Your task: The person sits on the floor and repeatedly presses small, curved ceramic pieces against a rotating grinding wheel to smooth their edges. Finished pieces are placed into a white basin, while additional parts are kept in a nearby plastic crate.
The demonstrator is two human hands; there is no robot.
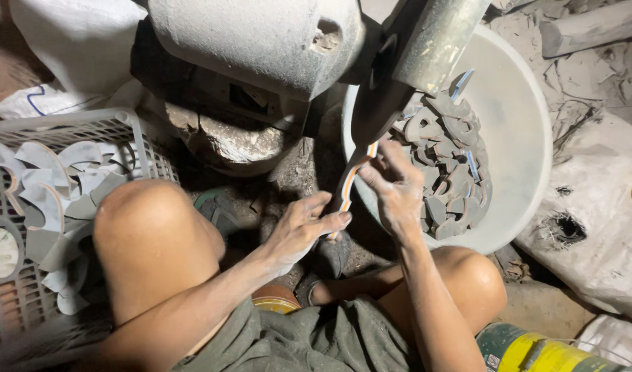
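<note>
I sit low on the floor with my knees spread, and both my hands meet just below the centre of view. My right hand (396, 189) pinches the upper part of a thin curved strip (348, 187), layered white, orange and blue, and its fingers (381, 169) are clenched on it right under the dark grinding wheel (371, 110). My left hand (303, 231) supports the lower end of the same strip, with the fingers stretched nearly flat along it rather than curled, so the strip is pressed between thumb and fingertips. The top of the strip touches the wheel's edge, or sits just beside it; I cannot tell which.

At twelve o'clock the dusty grey grinder housing (254, 41) looms over my hands. At two to three o'clock a pale round basin (522, 124) holds a heap of grey curved offcuts (447, 165), just beside my right hand. At nine o'clock a white plastic crate (127, 131) carries more pale curved pieces (61, 186), behind my left knee (151, 227). At five o'clock a green and yellow can (529, 348) lies near my right knee.
</note>
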